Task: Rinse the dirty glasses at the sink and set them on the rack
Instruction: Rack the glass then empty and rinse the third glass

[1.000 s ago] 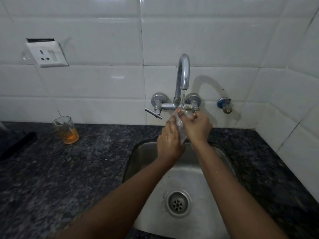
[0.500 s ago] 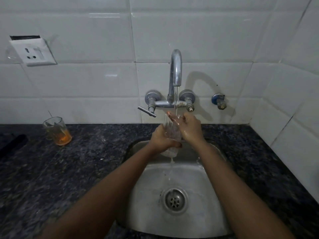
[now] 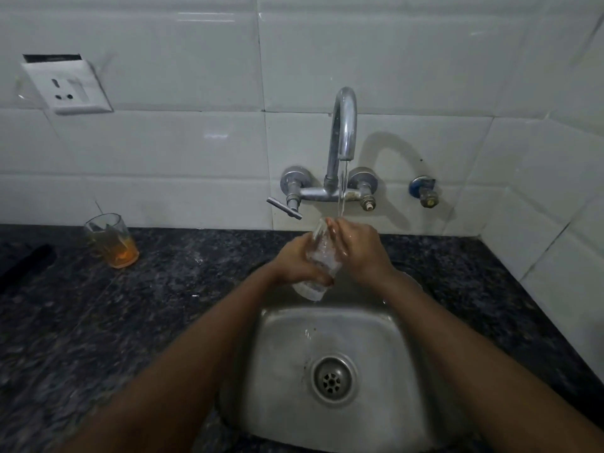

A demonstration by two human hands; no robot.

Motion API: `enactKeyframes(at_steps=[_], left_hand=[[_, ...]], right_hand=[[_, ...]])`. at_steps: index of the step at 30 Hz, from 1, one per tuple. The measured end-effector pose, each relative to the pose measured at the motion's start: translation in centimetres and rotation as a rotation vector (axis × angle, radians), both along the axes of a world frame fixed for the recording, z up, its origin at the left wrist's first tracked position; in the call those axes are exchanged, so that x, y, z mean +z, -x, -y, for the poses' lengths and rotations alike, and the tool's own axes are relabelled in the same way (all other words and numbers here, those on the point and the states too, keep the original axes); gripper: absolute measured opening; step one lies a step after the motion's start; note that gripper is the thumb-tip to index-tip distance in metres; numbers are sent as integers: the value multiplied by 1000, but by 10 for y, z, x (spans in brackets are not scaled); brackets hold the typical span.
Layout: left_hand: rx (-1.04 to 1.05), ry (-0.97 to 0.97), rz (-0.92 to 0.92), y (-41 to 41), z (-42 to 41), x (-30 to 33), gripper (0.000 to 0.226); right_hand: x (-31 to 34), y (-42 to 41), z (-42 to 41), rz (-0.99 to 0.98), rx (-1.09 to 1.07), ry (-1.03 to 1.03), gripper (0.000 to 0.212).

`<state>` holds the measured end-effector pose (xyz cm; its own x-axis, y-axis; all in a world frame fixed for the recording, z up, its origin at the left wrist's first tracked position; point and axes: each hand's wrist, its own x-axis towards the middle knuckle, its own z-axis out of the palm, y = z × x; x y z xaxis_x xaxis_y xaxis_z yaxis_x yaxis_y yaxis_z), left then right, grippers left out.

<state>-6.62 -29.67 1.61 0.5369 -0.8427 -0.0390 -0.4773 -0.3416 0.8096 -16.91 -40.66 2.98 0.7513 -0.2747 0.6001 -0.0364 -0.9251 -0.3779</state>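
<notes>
We stand at the dark stone worktop (image 3: 98, 322) with the steel sink (image 3: 287, 371) set into it, and what has changed over the last second is the glass, not the surroundings. The tap (image 3: 343, 125) runs as it did a second ago, its thin stream falling to the glass mouth. The glass (image 3: 318, 263) was pressed between both palms with fingers nearly straight; now it sits above the back edge of the sink, tilted with its mouth up toward the stream and its base low toward us, and water drips from the base into the bowl. Our left hand (image 3: 294, 259) has curled round the lower body of the glass, so that grip is clamped on it. Our right hand (image 3: 359, 246) has shifted to the rim, its fingers (image 3: 336, 227) bent over the mouth as if rubbing inside; we cannot tell whether it truly pinches the rim or only touches it. We judge the rinse of glass 1 to be in full swing, with a firmer hold than before. The dirty glass (image 3: 112, 238) with orange dregs stands untouched, well apart on the left. No rack is in view, so the setting-down step is not yet begun.
</notes>
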Motion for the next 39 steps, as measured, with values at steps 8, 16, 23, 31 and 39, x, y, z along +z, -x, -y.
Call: enactKeyframes(at_steps=[8, 16, 23, 31, 39], left_hand=[[470, 13, 135, 46, 23, -33, 78], [288, -97, 117, 25, 15, -35, 76], [629, 19, 289, 64, 29, -51, 59], [104, 99, -72, 13, -5, -44, 88], [-34, -374, 845, 29, -18, -33, 81]], right_hand=[[27, -34, -5, 232, -174, -306, 40], [-31, 21, 11, -334, 73, -55, 44], [-16, -28, -17, -318, -450, -347, 49], [-63, 17, -1, 129, 98, -685, 57], [-98, -9, -9, 127, -134, -2029, 36]])
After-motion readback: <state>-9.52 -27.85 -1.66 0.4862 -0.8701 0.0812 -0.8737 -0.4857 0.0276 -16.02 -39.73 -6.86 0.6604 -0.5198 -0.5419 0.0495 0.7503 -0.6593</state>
